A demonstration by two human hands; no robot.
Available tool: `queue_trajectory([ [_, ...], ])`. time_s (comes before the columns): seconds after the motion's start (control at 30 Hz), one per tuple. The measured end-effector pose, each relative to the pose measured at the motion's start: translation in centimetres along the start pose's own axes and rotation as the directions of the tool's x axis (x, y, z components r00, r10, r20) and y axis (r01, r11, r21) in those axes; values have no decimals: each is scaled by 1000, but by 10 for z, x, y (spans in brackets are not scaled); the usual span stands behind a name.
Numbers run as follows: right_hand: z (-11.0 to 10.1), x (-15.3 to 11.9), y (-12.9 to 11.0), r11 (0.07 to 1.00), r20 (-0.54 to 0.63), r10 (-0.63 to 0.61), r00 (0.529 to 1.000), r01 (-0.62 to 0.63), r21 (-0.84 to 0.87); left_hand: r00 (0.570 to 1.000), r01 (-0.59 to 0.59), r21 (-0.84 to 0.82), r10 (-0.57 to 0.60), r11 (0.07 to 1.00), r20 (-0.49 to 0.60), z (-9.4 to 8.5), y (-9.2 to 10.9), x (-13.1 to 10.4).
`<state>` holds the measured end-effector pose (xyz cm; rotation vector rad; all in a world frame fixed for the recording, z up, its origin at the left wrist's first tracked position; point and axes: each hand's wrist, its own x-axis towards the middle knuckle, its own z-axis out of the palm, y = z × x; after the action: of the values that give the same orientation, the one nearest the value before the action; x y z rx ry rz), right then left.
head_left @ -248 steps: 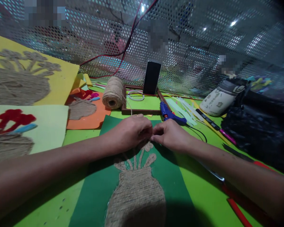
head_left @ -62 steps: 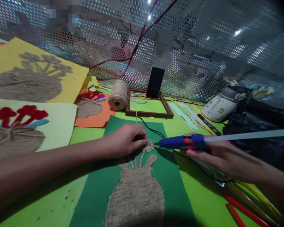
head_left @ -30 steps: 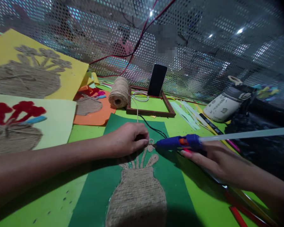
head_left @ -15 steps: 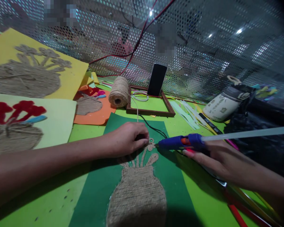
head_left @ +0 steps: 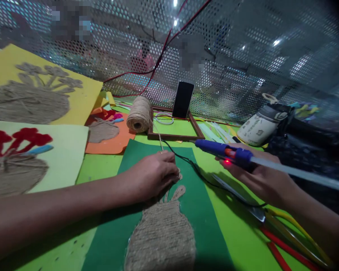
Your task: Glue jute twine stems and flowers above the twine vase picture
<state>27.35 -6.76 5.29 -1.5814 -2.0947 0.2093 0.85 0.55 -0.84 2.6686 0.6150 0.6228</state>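
A vase shape of wound jute twine point(head_left: 161, 237) lies on a dark green sheet point(head_left: 211, 233), with twine stems and a looped leaf point(head_left: 178, 192) above its neck. My left hand point(head_left: 158, 173) presses its closed fingers on the twine flower point(head_left: 180, 174) at the stem tops and hides most of it. From those fingers a strand of twine point(head_left: 160, 141) runs back to the spool point(head_left: 139, 113). In my right hand point(head_left: 260, 169) is a blue hot glue gun point(head_left: 223, 150), raised off the sheet, nozzle pointing left. A clear glue stick point(head_left: 296, 173) sticks out of its back.
Scissors point(head_left: 257, 212) lie beneath my right forearm. Behind the sheet are a brown frame point(head_left: 175, 137), a propped phone point(head_left: 183, 99) and a white bottle point(head_left: 255, 126). Twine pictures on yellow point(head_left: 84, 101), pale green point(head_left: 69, 165) and orange point(head_left: 107, 147) sheets fill the left. A perforated metal panel point(head_left: 228, 75) rises behind.
My right hand has lifted the glue gun up and away from the twine flower. My left fingers have moved onto the flower and now cover it. The scissors have come into fuller view.
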Motion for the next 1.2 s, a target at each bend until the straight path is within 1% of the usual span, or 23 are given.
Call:
queue_trajectory([
  [0.03,3,4,5,998,-61,-55,997,53,-24,1000,0,7,0,1000,-5,1,0,0],
  [0.07,7,8,11,992,-141,-119,983,114,-47,1000,3,17,-3,1000,-2,3,0,0],
  [0.1,11,13,19,981,-184,-188,965,178,-72,1000,9,31,-9,999,-6,4,0,0],
  [0.17,20,25,35,964,-221,-263,939,246,-100,999,23,69,-21,997,-24,6,0,0],
  [0.2,25,31,43,962,-189,-259,947,237,-133,999,28,86,-26,996,-30,7,0,0],
  [0.3,37,48,59,960,-149,-224,963,192,-203,1000,6,105,-3,994,-28,7,1,1],
  [0.47,51,65,66,960,-59,-164,985,145,-240,999,-50,95,49,994,15,3,4,-1],
  [0.6,50,72,68,959,1,-160,987,156,-238,994,-103,111,97,989,51,-2,4,-1],
  [0.7,42,66,54,962,-16,-164,986,157,-225,993,-92,58,87,994,75,-3,3,0],
  [0.77,38,57,34,964,-44,-183,982,170,-204,995,-81,13,80,997,62,-1,2,1],
  [0.8,38,52,21,963,-41,-212,976,201,-181,995,-80,-1,80,997,62,0,1,2],
  [0.83,39,47,9,952,-15,-281,959,277,-132,996,-73,-10,73,997,53,2,1,3],
  [0.87,41,43,-3,940,52,-327,943,331,-85,997,-64,-13,64,998,40,3,0,4],
  [0.9,45,41,-13,933,120,-343,932,353,-68,999,-46,-12,47,999,27,4,0,5],
  [0.97,55,39,-27,940,216,-306,927,330,-84,1000,5,4,-5,1000,-6,6,-1,5],
  [1.07,66,42,-32,954,262,-253,931,285,-89,997,65,18,-64,998,-34,5,0,6],
  [1.2,66,42,-30,960,266,-255,929,277,-46,992,111,-24,-112,994,-52,2,0,7],
])
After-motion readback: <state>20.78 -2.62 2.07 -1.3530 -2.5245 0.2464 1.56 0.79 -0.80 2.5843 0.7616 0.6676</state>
